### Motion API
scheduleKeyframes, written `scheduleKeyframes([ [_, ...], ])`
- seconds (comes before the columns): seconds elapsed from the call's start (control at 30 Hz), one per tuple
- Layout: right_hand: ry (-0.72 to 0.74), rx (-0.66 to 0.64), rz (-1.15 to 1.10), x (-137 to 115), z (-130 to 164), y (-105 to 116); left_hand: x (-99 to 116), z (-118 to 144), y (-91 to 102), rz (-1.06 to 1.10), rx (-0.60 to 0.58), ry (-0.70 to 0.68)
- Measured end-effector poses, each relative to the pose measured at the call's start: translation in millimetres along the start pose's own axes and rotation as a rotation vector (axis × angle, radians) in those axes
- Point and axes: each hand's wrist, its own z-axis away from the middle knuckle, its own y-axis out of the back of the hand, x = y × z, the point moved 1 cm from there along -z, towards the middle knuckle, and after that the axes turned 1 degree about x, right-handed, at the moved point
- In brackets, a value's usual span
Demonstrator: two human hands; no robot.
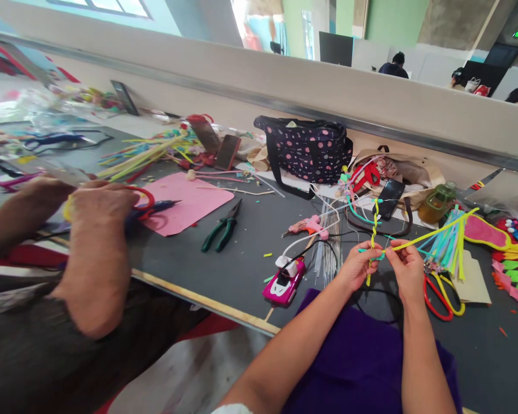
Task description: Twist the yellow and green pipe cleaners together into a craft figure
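Yellow pipe cleaner (373, 230) pinched between both hands' fingers (382, 253).

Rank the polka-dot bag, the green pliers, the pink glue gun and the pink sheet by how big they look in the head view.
1. polka-dot bag
2. pink sheet, close to the bag; it lies flat and foreshortened
3. green pliers and pink glue gun, too alike to rank

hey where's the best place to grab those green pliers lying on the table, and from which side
Take the green pliers by their two green handles, probably from the near table edge. They lie flat on the dark table, with the handles splayed toward that edge and the dark jaws pointing away toward the pink sheet. The table beside the handles is bare.
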Motion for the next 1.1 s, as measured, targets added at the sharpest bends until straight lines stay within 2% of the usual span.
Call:
scheduleKeyframes([
  [0.57,0.045,0.039,0.048,-3.3,1.2,0.8,-1.3,0.6,0.1,-0.029,0.008,-0.063],
  [1.1,0.083,0.052,0.116,-6.5,4.1,-1.9,-0.6,1.2,-1.1,-0.015,0.021,-0.047],
])
